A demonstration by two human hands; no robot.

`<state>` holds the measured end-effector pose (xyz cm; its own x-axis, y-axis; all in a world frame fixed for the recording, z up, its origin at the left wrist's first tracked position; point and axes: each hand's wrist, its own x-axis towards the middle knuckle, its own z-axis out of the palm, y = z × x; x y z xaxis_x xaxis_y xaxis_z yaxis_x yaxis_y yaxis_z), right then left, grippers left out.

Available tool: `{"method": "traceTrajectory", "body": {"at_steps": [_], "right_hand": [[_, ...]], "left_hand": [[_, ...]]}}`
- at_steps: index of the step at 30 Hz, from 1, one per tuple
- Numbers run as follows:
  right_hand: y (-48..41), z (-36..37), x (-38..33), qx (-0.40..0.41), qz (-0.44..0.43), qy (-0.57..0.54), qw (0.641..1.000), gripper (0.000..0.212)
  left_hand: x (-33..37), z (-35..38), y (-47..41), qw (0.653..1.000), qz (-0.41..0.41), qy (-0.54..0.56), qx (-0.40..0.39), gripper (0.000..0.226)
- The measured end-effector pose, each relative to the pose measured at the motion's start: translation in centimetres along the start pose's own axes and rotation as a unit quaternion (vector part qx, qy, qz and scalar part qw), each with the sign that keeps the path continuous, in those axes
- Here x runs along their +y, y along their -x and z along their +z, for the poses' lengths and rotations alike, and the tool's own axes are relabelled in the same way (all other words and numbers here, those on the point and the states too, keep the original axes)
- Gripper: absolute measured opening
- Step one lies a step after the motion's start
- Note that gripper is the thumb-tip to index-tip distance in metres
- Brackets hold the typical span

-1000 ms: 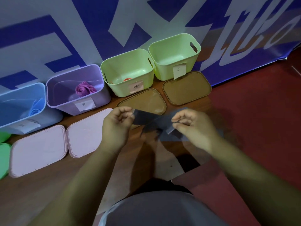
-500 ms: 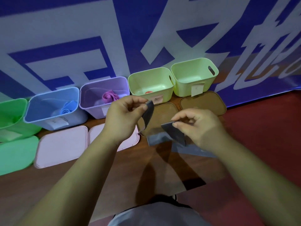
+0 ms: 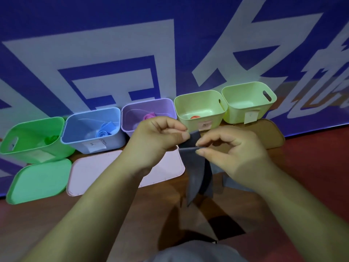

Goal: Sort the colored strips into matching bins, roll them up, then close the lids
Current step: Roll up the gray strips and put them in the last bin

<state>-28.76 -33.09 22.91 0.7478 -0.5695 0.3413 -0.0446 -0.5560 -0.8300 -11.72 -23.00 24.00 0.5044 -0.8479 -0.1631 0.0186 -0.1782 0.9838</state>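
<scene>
Head view — limp grey strip (image 3: 196,173) between hands (image 3: 198,146)

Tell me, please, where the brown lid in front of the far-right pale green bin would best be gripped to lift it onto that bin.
Probably the brown lid's right rim, approached from the right. It lies flat on the floor before the pale green bin, and its left part is hidden behind the right hand, which, with the left hand, holds the dark strip.

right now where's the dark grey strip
In the head view the dark grey strip hangs at centre, pinched between the left hand and right hand, above the pink lid.
</scene>
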Motion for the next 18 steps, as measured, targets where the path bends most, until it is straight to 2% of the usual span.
{"method": "traceTrajectory", "body": {"at_steps": [4, 8, 18], "right_hand": [[-1.2, 2.0, -0.8, 0.017, -0.027, 0.01, 0.999, 0.023], [-2.3, 4.1, -0.6, 0.038, -0.017, 0.012, 0.999, 0.016], [-3.5, 7.9, -0.1, 0.083, 0.023, -0.028, 0.996, 0.016]], "left_hand": [[0.2, -2.2, 0.1, 0.999, -0.038, 0.013, -0.009, 0.016], [0.3, -4.0, 0.1, 0.998, -0.059, 0.021, -0.01, 0.019], [-0.6, -6.7, -0.6, 0.998, -0.054, 0.002, -0.021, 0.02]]}}
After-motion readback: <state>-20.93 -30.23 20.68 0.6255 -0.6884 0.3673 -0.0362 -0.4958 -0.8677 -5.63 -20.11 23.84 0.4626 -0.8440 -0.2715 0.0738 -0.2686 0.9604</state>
